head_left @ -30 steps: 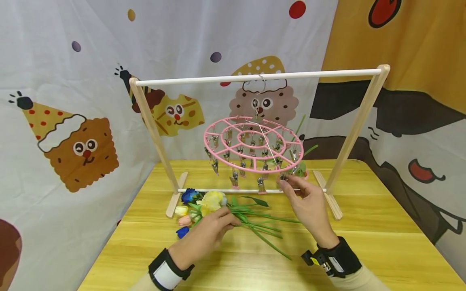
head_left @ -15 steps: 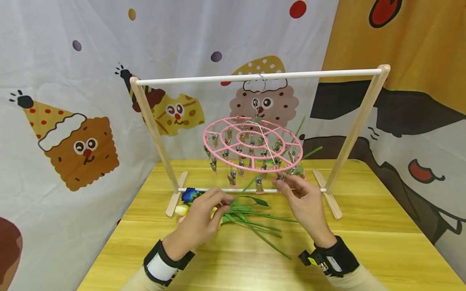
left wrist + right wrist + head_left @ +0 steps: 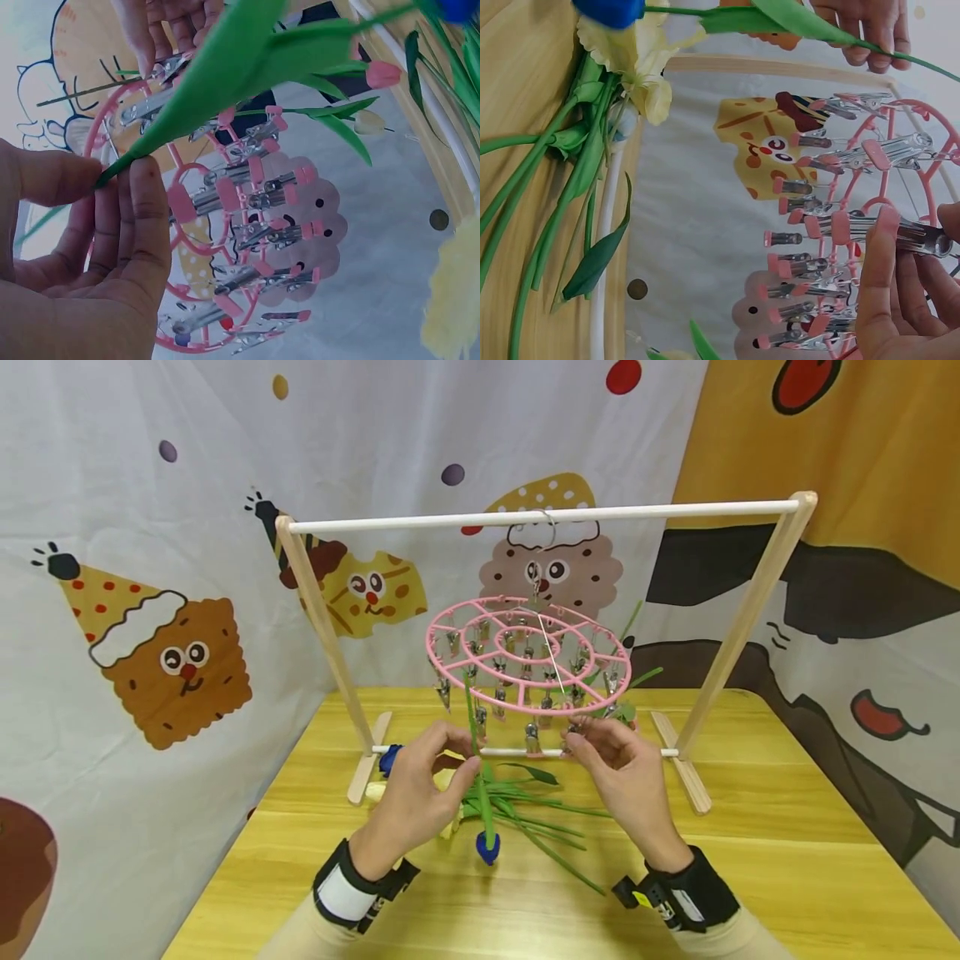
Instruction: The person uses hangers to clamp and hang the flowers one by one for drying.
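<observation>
In the head view my left hand (image 3: 420,797) pinches the green stem of a blue tulip (image 3: 487,848), its bloom pointing down and its stem end up near the hanger's edge. Thumb and fingertips meet on the stem (image 3: 120,165) in the left wrist view. My right hand (image 3: 630,785) holds a metal clip (image 3: 922,238) with pink tips between thumb and fingers. That clip belongs to a round pink hanger (image 3: 525,710), from which several more such clips dangle. The tulip's stem is apart from the held clip.
A wooden rack with a white top bar (image 3: 420,522) carries the hanger by its hook. Under it lie a yellow flower (image 3: 634,64) and several green stems (image 3: 555,843). A pink tulip (image 3: 382,73) and a white tulip (image 3: 369,122) hang upside down behind the clips.
My left hand has picked the blue tulip out of the pile and raised it, bloom down, towards the hanger. My right hand keeps hold of the clip, almost in place.
</observation>
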A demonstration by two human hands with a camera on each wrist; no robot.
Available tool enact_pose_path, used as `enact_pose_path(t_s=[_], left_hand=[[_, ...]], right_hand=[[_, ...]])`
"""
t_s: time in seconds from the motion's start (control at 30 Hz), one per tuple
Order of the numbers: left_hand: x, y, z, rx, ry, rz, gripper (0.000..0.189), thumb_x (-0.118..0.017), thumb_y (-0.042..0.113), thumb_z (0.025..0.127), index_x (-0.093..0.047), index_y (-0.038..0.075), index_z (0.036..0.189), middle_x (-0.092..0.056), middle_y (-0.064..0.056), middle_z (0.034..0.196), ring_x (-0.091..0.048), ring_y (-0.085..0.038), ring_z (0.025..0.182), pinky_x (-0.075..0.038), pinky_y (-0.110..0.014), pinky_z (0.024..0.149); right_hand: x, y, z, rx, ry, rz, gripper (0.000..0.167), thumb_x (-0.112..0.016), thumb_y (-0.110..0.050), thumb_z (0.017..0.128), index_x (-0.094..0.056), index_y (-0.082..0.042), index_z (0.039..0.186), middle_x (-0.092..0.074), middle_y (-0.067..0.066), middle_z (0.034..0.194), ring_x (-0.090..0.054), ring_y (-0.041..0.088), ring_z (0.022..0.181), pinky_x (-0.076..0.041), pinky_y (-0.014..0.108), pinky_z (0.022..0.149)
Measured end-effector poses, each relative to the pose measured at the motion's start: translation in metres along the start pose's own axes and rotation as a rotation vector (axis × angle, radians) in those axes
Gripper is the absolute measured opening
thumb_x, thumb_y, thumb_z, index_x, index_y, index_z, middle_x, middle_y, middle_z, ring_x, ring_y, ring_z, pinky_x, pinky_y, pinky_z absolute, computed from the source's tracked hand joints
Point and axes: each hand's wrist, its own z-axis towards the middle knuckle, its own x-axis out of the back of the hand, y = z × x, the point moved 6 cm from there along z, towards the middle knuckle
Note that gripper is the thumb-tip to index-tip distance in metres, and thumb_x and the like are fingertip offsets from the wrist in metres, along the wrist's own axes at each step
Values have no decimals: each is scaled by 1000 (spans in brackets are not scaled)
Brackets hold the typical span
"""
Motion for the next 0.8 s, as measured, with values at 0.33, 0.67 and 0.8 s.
enact_pose_path(t_s=[0.33, 0.67, 0.8], left_hand=[[-11, 4, 11, 39, 49, -152, 12, -72, 1, 115, -69, 4, 126, -80, -18, 109, -83, -26, 91, -75, -33, 79], [-25, 6, 20, 82, 61, -177, 6, -73, 6, 115, -71, 5, 121, -82, -13, 106, -84, -22, 88, -74, -34, 75], [-28, 6, 22, 87, 63, -156, 6, -75, 7, 115, -72, 4, 118, -84, -12, 105, -85, -28, 88, -74, -33, 77]], right_hand=[[-4, -6, 2, -23, -81, 152, 23, -75, 2, 112, -77, 10, 133, -89, -1, 110, -90, 16, 93, -74, 35, 93], [-2, -7, 5, -56, -11, -18, 18, -86, -5, 107, -84, 2, 124, -87, -12, 105, -83, 9, 85, -72, 27, 82], [-1, -8, 6, -54, -6, -22, 15, -86, -4, 106, -85, 2, 119, -87, -9, 99, -84, 15, 83, -71, 27, 81]])
